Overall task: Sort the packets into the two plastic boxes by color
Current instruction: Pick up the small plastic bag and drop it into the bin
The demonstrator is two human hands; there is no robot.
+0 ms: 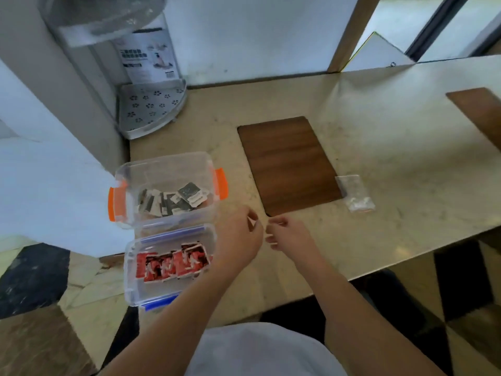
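Sitting at the counter's [379, 118] left edge, two long boxes lie sideways: black packets [173, 199] in the orange-clipped box [165, 169], red packets [173, 263] in the blue-clipped box [151, 291]. Both hands, left hand [240, 237] and right hand [288, 236], hover beside them, fingers loosely curled, holding nothing. Bare counter lies right.

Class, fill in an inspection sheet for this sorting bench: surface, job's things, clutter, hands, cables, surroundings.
Surface: beige stone counter with dark wood inset panel.
Job's things: orange-latched box holds black-and-white packets; blue-latched box holds red packets. No loose packets seen.
Clutter: clear plastic bag, right of the panel.
Hands: left hand and right hand close together above the counter; whether they hold anything is unclear.
Cables: nothing seen.
Surroundings: white perforated corner rack; checkered floor.
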